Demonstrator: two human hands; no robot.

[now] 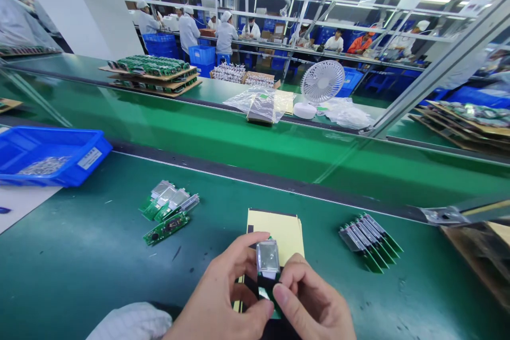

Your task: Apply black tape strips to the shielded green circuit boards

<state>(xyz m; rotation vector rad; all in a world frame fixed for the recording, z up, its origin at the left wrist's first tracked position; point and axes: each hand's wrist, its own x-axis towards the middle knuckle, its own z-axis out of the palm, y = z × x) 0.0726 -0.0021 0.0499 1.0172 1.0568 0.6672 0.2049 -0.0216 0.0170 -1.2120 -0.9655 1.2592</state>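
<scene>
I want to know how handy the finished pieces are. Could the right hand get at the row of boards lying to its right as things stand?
Probably yes: the mat between the right hand and the row of boards lies bare. But both hands hold a small board.

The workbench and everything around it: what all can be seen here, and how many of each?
small circuit board with metal shield: one, green and silver, held between both hands at bottom centre
yellow sheets: a small stack, on the mat behind the hands
loose boards: a handful, green and silver, left of the hands
row of boards: about six, side by side, right of the hands
blue bin: one, far left, silvery parts inside
conveyor belt: one, green, behind the mat
desk fan: one, white, beyond the belt
clear bags: a few, left of the fan
cardboard trays of boards: a stack, far left rear
workers in white: several, at the back line
left hand: thumb and fingers on the board
right hand: thumb on the board
</scene>
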